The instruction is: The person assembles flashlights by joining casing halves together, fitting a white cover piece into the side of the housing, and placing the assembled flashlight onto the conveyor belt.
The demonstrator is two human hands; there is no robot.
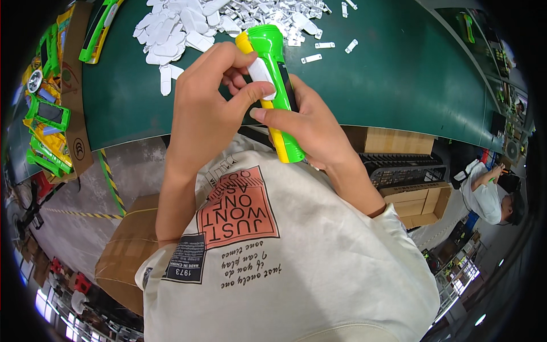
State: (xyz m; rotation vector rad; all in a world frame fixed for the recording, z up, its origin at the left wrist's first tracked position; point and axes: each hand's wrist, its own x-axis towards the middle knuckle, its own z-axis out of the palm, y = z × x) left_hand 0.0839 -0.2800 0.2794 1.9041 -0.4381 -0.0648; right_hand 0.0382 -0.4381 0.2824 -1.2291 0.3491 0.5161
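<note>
A green and yellow flashlight (pixel 268 41) is held up at a tilt over the near edge of the table. My right hand (pixel 313 122) is wrapped round its lower body, thumb across the front and fingers behind. Against the flashlight's side lies a white rounded plastic cover (pixel 260 72). My left hand (pixel 213 85) pinches that cover between thumb and forefinger, pressing it to the body. Whether the cover is seated flush cannot be told. A dark panel shows along the green side, partly behind my right hand.
Beyond my hands, white oval covers (pixel 165 43) and small white strips (pixel 311 58) lie heaped on the green table (pixel 399 85). At left a cardboard box (pixel 77 125) holds green and yellow flashlight parts. Another person (pixel 484 191) sits at far right.
</note>
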